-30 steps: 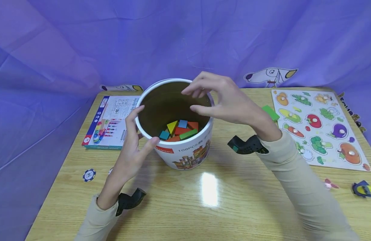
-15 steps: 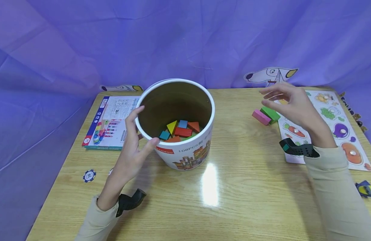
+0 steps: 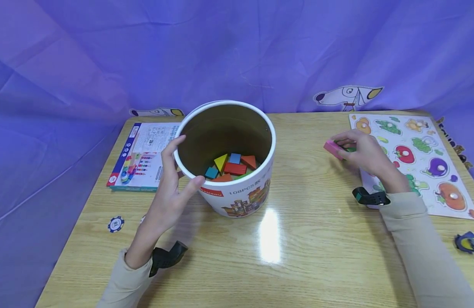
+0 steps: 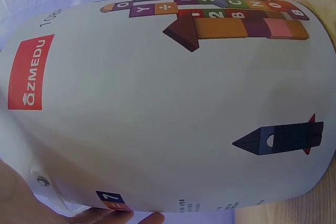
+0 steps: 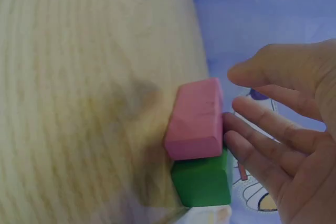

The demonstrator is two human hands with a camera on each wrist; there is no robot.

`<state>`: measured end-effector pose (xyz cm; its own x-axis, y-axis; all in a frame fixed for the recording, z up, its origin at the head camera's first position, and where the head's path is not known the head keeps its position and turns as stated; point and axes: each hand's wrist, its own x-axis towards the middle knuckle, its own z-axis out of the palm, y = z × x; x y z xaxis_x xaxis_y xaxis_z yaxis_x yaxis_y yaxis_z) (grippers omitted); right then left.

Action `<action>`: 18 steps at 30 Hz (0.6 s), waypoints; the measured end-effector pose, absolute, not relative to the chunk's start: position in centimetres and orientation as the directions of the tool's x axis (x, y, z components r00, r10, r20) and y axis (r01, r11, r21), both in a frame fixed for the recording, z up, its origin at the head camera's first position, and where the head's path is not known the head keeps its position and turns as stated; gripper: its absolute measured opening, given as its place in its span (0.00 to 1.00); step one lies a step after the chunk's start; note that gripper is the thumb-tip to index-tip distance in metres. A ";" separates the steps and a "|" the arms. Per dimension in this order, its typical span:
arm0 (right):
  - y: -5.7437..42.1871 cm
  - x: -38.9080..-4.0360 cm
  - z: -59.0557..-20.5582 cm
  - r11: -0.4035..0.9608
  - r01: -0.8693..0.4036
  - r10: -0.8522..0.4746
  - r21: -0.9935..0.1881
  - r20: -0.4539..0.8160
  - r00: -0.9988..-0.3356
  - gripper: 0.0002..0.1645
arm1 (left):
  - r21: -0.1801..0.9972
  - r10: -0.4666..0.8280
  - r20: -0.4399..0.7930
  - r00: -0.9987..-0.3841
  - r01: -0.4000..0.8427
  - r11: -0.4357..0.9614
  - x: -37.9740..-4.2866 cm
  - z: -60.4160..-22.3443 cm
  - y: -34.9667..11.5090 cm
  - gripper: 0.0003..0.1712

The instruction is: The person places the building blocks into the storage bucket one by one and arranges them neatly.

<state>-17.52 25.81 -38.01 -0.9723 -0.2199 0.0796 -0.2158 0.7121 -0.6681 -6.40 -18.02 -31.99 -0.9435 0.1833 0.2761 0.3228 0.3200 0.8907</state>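
Note:
A white bucket (image 3: 217, 202) with a printed label stands on the table; several coloured wooden blocks (image 3: 234, 168) lie inside it. My left hand (image 3: 168, 199) holds the bucket at its left side, thumb and index finger over the rim. In the left wrist view the bucket's wall fills most of the picture. On the right, my right hand (image 3: 365, 155) is at a pink block (image 5: 195, 116). Its fingertips are right at the block's side, while the thumb stands apart in the right wrist view. A green block (image 5: 203, 181) lies against the pink one, mostly hidden by the hand in the head view.
A vegetable puzzle board (image 3: 404, 153) lies at the right, partly under the right wrist. Behind the left hand is a flat toy box (image 3: 144, 149). A poker chip (image 3: 115, 224) lies front left, a blue-yellow toy (image 3: 469, 243) far right. A purple curtain (image 3: 229, 51) hangs behind.
My right hand has moved from over the bucket's mouth out to the right, then down to the pink block. The left hand has stayed at the bucket's rim.

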 end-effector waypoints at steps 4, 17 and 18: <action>25.2 -17.5 -38.6 0.718 -0.273 -0.251 -0.640 0.129 -0.960 0.18 | 0.893 0.180 0.270 -0.946 0.316 0.320 -6.4 -32.0 -18.0 0.48; 24.4 -17.5 -39.7 0.804 -0.286 -0.296 -0.522 0.065 -0.953 0.20 | 0.894 0.184 0.273 -0.944 0.320 0.315 -6.4 -32.0 -18.0 0.48; 24.4 -17.5 -39.7 0.812 -0.281 -0.294 -0.512 0.059 -0.954 0.20 | 0.893 0.185 0.273 -0.944 0.320 0.315 -6.4 -32.0 -18.0 0.48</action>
<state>-17.46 24.35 -39.74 -0.9541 -0.2936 0.0589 -0.2813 0.8117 -0.5119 -6.43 -17.95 -32.00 -0.9439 0.1851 0.2733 0.3205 0.3148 0.8934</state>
